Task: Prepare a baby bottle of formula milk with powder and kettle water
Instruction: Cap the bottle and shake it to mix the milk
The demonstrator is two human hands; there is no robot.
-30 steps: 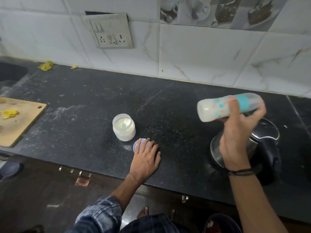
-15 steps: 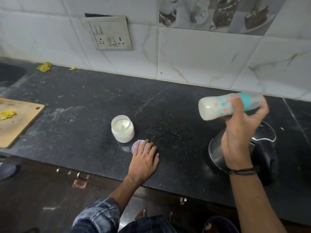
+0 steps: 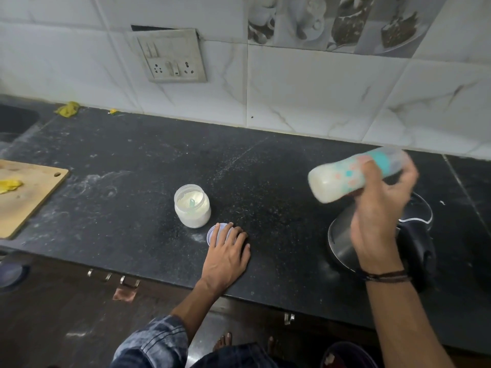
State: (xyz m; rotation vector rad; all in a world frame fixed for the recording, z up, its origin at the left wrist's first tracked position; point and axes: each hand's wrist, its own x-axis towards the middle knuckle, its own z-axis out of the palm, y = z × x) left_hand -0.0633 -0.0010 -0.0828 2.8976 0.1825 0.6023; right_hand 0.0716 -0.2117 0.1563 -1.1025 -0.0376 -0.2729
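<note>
My right hand (image 3: 377, 216) grips a baby bottle (image 3: 342, 179) filled with white milk, held almost sideways above the kettle, its teal collar and clear cap pointing right; the bottle is motion-blurred. A steel kettle (image 3: 342, 243) with a black lid and handle stands under that hand. An open jar of white powder (image 3: 191, 208) with a pale green scoop inside stands mid-counter. My left hand (image 3: 225, 253) rests flat on the black counter (image 3: 132, 168), its fingers lying over the jar's bluish lid (image 3: 212, 235).
A wooden cutting board (image 3: 24, 197) with a yellow scrap lies at the left edge. A sink (image 3: 13, 120) sits at far left. A switch and socket plate (image 3: 172, 57) hangs on the tiled wall. Cabinet handles run below the counter's front edge.
The bottle in my right hand has shifted slightly, its base dipping lower and now blurred. My left hand stays on the lid.
</note>
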